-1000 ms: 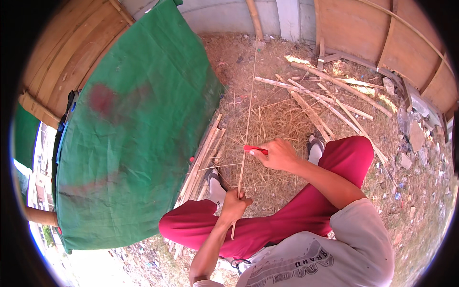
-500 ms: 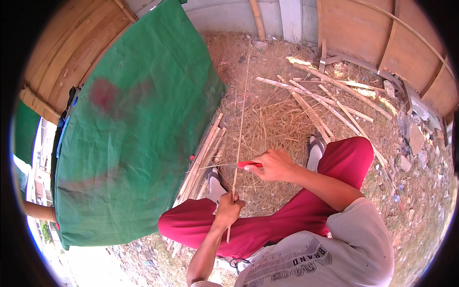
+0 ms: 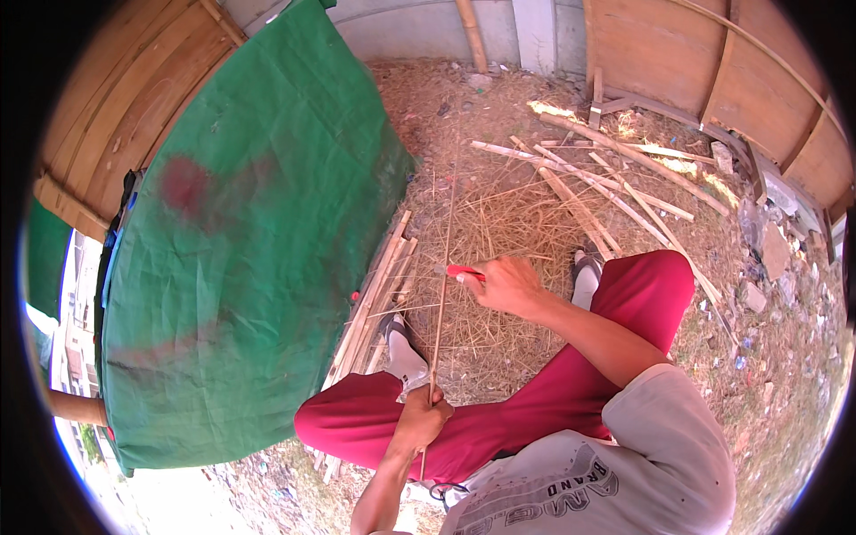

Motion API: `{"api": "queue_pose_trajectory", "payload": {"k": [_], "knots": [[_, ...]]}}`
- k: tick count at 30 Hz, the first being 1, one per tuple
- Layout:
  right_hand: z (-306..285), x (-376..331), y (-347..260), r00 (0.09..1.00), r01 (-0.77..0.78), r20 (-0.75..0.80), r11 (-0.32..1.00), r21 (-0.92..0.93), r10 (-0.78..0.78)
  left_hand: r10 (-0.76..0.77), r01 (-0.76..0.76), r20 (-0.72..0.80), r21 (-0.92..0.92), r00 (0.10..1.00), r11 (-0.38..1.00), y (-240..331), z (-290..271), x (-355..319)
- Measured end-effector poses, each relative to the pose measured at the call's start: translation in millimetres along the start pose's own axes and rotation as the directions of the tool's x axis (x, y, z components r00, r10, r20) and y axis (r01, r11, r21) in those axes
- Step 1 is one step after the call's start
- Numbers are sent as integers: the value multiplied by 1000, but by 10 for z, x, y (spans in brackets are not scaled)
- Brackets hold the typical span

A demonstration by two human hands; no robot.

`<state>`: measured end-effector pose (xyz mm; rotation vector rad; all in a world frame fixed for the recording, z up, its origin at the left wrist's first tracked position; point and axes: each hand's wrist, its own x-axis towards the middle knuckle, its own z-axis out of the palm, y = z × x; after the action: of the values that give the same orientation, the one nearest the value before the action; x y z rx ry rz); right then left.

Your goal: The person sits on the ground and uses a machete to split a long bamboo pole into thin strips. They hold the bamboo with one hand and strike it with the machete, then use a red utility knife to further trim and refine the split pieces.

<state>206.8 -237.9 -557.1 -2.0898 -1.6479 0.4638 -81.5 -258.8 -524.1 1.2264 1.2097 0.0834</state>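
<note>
My left hand grips the near end of a long thin bamboo strip that runs away from me over the straw-covered ground. My right hand holds a small red-handled knife with its tip against the strip, about halfway up its visible length. Both hands work above my knees, which are in red trousers. My feet in grey shoes rest on the straw on either side of the strip.
A large green tarp hangs on the left. Split bamboo slats lie beside it, and longer bamboo poles are scattered at the far right. Wooden board walls close the back. Rubble and litter lie at the right.
My right hand with the red knife has slid down the strip toward me. My left hand has kept its grip on the strip's near end, shifting slightly lower.
</note>
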Motion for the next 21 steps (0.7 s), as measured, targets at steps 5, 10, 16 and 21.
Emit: {"api": "queue_pose_trajectory", "payload": {"k": [5, 10, 16, 21], "knots": [[-131, 43, 48, 999, -1, 54, 1000, 15, 0, 70, -57, -37, 285, 997, 957, -34, -39, -347], [92, 119, 72, 995, -96, 30, 995, 22, 95, 79, -58, -51, 334, 996, 941, -106, -194, -503], [45, 322, 423, 965, -259, -27, 966, 19, 260, 54, -27, -52, 426, 997, 904, -284, -335, -895], [-133, 491, 833, 912, -404, -40, 911, 87, 408, -3, 18, -33, 464, 999, 886, -452, -538, -1318]]}}
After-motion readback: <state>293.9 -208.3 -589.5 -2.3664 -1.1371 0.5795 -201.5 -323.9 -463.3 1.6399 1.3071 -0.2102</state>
